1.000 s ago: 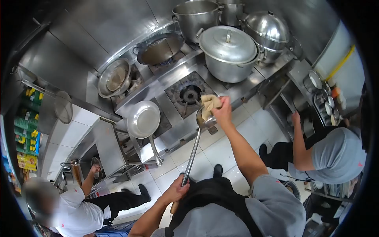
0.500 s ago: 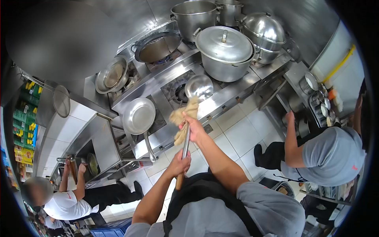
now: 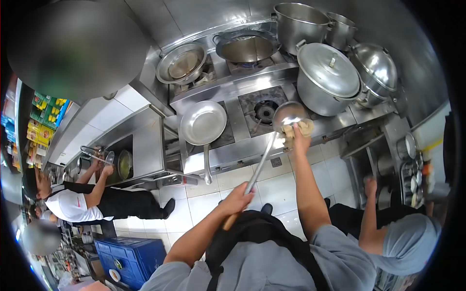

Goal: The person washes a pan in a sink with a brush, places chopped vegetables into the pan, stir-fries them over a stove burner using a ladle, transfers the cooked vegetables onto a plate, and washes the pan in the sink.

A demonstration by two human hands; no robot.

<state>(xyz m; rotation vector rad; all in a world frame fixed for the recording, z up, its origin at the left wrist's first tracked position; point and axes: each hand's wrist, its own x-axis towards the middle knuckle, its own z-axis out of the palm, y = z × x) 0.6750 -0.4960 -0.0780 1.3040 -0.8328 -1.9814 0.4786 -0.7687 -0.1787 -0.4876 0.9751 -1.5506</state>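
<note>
A long-handled wok ladle (image 3: 262,161) slants up and away from me, its round metal bowl (image 3: 287,112) over the edge of the stove. My left hand (image 3: 238,198) is wrapped around the lower shaft, just above the wooden grip end (image 3: 231,221). At the bowl, my right hand (image 3: 301,141) holds a tan cloth (image 3: 305,128) pressed against the rim. The fingers of that hand are partly hidden by the cloth. Left of the bowl, a frying pan (image 3: 204,122) rests on the stove, its handle pointing towards me.
Beyond the ladle are a burner (image 3: 265,112) and a large lidded pot (image 3: 327,72). A wok (image 3: 248,47) and a strainer in a bowl (image 3: 182,63) stand behind. One co-worker (image 3: 77,201) works at the left sink; another (image 3: 407,237) is close on my right. A blue crate (image 3: 124,259) sits lower left.
My right hand has slid the cloth from the ladle's shaft up to its bowl. The ladle now tilts further right. My view has shifted, and the left co-worker holds the sink tap area differently.
</note>
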